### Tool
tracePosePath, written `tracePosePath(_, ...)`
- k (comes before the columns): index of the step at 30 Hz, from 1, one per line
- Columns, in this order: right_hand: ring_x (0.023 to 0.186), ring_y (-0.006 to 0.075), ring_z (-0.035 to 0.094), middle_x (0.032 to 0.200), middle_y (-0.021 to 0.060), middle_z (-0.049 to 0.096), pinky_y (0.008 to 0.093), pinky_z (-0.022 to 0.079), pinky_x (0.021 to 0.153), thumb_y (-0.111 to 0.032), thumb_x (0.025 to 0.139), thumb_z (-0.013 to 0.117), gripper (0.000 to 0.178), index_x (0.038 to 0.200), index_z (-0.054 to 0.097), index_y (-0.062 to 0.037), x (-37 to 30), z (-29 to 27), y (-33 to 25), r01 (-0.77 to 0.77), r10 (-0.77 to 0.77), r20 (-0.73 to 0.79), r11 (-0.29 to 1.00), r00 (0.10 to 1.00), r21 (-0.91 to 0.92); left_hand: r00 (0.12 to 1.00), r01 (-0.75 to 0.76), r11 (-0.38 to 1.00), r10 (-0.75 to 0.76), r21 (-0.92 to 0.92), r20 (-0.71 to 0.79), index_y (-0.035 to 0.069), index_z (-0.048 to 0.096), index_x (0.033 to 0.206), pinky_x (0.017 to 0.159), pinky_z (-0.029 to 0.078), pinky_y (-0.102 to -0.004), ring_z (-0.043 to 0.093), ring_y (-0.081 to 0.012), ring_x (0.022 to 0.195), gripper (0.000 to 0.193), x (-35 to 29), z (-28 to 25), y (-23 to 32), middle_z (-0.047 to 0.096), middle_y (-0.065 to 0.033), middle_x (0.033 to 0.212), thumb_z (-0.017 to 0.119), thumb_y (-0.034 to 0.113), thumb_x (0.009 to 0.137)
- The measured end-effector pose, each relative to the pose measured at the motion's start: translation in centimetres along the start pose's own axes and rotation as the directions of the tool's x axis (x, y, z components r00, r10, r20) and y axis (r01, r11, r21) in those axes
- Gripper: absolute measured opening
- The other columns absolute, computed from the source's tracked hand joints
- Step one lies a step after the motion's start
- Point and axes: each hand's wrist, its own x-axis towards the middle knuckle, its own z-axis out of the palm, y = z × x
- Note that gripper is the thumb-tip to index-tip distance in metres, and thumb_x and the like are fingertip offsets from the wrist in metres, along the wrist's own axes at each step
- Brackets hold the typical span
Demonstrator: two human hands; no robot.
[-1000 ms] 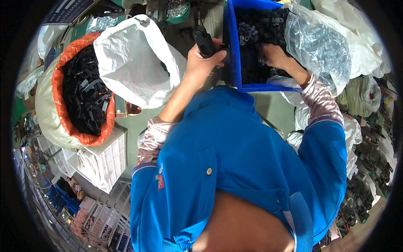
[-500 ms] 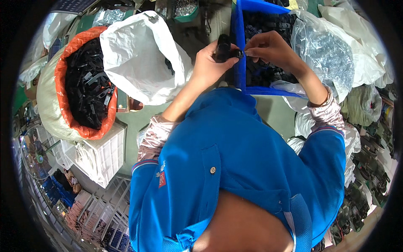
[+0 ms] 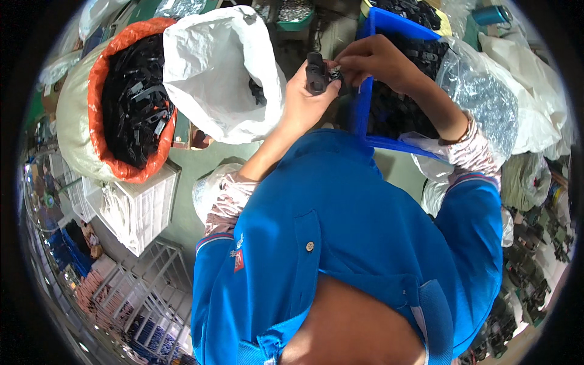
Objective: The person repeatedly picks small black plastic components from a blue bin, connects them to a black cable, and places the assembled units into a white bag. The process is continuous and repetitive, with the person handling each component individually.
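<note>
The blue shirt has a pale button, red patch and striped cuffs meeting pinkish patterned sleeves.

12 o'clock: lower end of black part hidden in left hand; anything pinched by right hand too small to tell.
1–2 o'clock: right forearm covers some contents of blue bin.
11 o'clock: dark pieces indistinct.
12 o'clock: green tray cut by upper edge.
</note>
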Motion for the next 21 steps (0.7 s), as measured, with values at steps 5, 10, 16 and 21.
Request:
tracePosePath(5, 0.096, 0.0212, 0.062, 0.108, 0.0145, 0.061, 0.0313, 0.054, 0.079, -0.016, 0.089, 0.061, 0.041, 0.124, 0.051, 0.0038, -1.1, 2.7, 2.5, 0.043, -0.004, -0.116, 0.943, 0.993, 0.330, 0.982, 0.016, 0.956, -0.070, -0.292, -0.173, -0.003, 0.059, 0.105, 0.063, 0.051, -0.0234, 0.063, -0.0116, 0.069, 0.023, 0.4, -0.6, -0.4, 0.063, -0.0046, 0.082, 0.065, -0.002, 0.082)
tracePosePath(10, 0.093, 0.0218, 0.064, 0.103, 0.0182, 0.063, 0.0318, 0.053, 0.081, -0.009, 0.086, 0.064, 0.038, 0.119, 0.053, 0.0067, -0.4, 5.4, 4.3, 0.121, 0.012, -0.231, 0.825, 0.973, 0.552, 0.986, 0.049, 0.942, -0.099, -0.332, -0.136, -0.004, 0.062, 0.099, 0.068, 0.052, -0.0241, 0.064, -0.0123, 0.073, 0.016, 0.8, -2.3, -0.3, 0.065, -0.0070, 0.089, 0.064, 0.001, 0.085)
tracePosePath(16, 0.098, 0.0212, 0.063, 0.108, 0.0154, 0.062, 0.0309, 0.052, 0.088, -0.003, 0.087, 0.060, 0.033, 0.119, 0.054, 0.0072, -0.4, 4.7, 4.6, 0.170, -0.033, -0.243, 0.805, 0.969, 0.568, 0.994, -0.024, 0.980, 0.045, 0.199, -0.099, -0.001, 0.066, 0.092, 0.062, 0.047, -0.0203, 0.057, -0.0051, 0.068, 0.010, 1.3, -3.9, 0.1, 0.065, -0.0014, 0.078, 0.067, 0.005, 0.084)
tracePosePath(21, 0.090, 0.0185, 0.065, 0.101, 0.0150, 0.066, 0.0296, 0.052, 0.079, -0.008, 0.086, 0.064, 0.033, 0.116, 0.058, 0.0039, -0.4, 5.3, 4.6, 0.302, -0.179, -0.381, 0.906, 0.907, 0.296, 0.992, 0.064, 0.987, -0.079, -0.146, -0.103, -0.004, 0.065, 0.093, 0.065, 0.052, -0.0238, 0.063, -0.0106, 0.070, 0.011, 1.4, -3.1, -0.4, 0.066, -0.0062, 0.080, 0.065, 0.004, 0.085)
